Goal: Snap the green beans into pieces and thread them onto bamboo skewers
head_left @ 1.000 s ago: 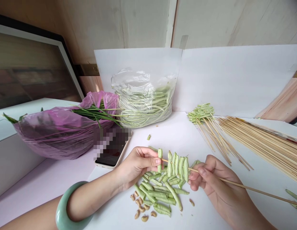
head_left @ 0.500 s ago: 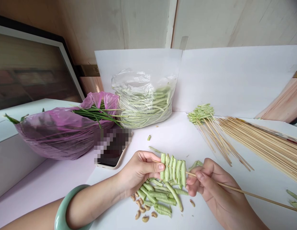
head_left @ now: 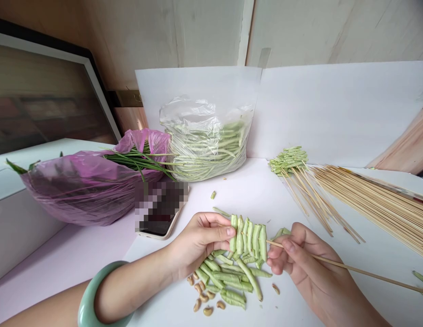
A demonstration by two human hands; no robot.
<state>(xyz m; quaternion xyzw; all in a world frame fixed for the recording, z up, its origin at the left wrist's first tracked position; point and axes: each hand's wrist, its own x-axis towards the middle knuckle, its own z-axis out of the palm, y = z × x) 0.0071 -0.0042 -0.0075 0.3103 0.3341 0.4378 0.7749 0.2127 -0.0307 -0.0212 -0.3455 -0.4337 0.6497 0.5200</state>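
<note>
My left hand (head_left: 197, 240) pinches the leftmost of several green bean pieces (head_left: 248, 236) threaded side by side on a thin bamboo skewer (head_left: 350, 269). The fingers of my right hand (head_left: 303, 263) are closed on the skewer just right of the beans. The stick runs off to the lower right. Under my hands lies a loose pile of cut bean pieces (head_left: 228, 274), with a few tan bean seeds (head_left: 202, 302) beside it. A jade-green bangle (head_left: 87, 302) sits on my left wrist.
A phone (head_left: 158, 213) lies left of my hands. Behind stand a clear bag of long beans (head_left: 206, 141) and a purple bag of chives (head_left: 85, 181). Finished bean skewers (head_left: 288, 160) and a spread of bare skewers (head_left: 375, 202) lie at the right.
The leftmost bean piece has been pushed right along the skewer and now sits tight against the others. Both hands stay about where they were.
</note>
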